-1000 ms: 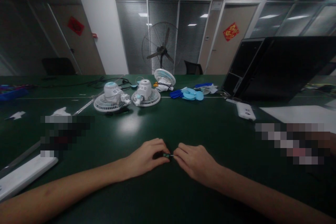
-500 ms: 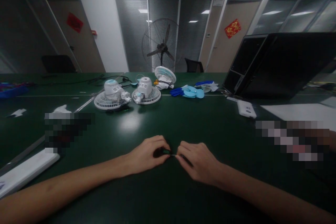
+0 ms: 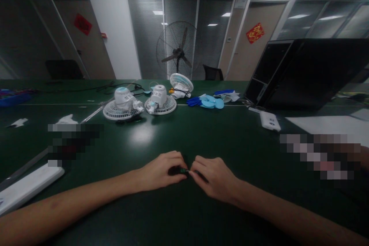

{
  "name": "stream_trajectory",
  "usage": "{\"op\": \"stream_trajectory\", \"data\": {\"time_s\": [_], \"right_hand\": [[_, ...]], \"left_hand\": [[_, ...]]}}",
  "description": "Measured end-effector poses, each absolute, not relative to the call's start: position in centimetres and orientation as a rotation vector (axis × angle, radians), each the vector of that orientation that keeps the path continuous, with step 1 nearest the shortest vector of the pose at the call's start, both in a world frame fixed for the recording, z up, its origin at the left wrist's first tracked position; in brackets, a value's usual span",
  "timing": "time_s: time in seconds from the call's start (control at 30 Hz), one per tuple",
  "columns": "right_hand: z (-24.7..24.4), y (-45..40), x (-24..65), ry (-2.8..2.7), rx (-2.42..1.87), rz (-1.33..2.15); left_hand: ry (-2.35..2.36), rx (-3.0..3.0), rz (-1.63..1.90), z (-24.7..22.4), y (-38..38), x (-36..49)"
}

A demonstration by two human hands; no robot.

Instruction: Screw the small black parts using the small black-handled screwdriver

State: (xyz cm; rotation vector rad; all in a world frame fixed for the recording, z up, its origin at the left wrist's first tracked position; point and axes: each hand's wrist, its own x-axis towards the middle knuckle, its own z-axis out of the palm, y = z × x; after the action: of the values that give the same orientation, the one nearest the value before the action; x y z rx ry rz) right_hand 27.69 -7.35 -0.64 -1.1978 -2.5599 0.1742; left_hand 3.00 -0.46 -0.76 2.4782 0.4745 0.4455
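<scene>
My left hand point(image 3: 170, 169) rests low over the dark green table point(image 3: 138, 215), thumb and fingers closed on a small green piece point(image 3: 183, 170). Close beside it on the right, my right hand point(image 3: 211, 175) pinches at the end of the same piece, where a small light tip shows between the fingertips. What exactly the right fingers grip is too small to make out. The two hands almost touch.
Several white fans point(image 3: 163, 102) lie beyond the hands, with blue gloves point(image 3: 194, 101) and light-blue blades point(image 3: 211, 101) beside them. A white device point(image 3: 270, 120) and a large black monitor point(image 3: 319, 73) stand right. A white case point(image 3: 31, 186) lies left. Another person's hand point(image 3: 361, 155) is far right.
My right hand has shifted slightly left, closer to my left hand. The light tip between them shows shorter than before.
</scene>
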Motion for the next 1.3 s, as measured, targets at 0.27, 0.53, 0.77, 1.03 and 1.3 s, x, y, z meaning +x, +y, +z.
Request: {"op": "stream_trajectory", "data": {"time_s": [0.27, 0.53, 0.77, 1.03, 1.3], "right_hand": [[-1.2, -7.3, 27.5, -2.471, -1.153, 0.217], [-0.9, -7.8, 27.5, -2.525, -1.069, 0.099], [-0.9, -7.6, 27.5, -2.469, -1.189, 0.115], [-1.1, -7.5, 27.6, -2.447, -1.172, 0.061], [0.1, -8.0, 25.1, -2.555, -1.034, -0.266]], "left_hand": [[0.496, 2.48, 0.443, -0.6, -0.6, 3.2], [0.515, 2.479, 0.448, -0.6, -0.6, 3.4], [0.617, 2.405, 0.415, -0.7, -0.3, 3.3], [0.82, 2.31, 0.487, -0.5, -0.4, 3.4], [0.777, 2.305, 0.483, -0.5, -1.0, 3.1]]}}
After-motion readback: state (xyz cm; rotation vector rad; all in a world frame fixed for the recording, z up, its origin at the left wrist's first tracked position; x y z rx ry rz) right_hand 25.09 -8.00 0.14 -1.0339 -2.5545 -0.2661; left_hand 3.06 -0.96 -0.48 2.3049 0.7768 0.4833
